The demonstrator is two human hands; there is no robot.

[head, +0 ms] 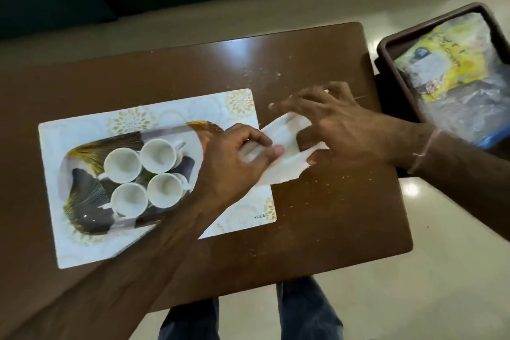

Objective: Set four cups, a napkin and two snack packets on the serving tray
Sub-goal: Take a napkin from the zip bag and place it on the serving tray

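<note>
Several white cups (122, 165) stand close together on a patterned serving tray (82, 218), which rests on a white placemat (69, 246). A white napkin (281, 171) lies partly folded on the brown table, just right of the tray. My left hand (237, 163) pinches the napkin's left part between thumb and fingers. My right hand (331, 121) lies over its right part, fingers spread and pressing down. Snack packets (438, 63) sit in a brown bin at the far right.
The brown table (331, 229) carries scattered crumbs. The brown bin (386, 47) stands off the table's right edge, holding yellow and clear plastic packets. Pale tiled floor (455, 270) lies beyond, and a dark sofa runs along the top.
</note>
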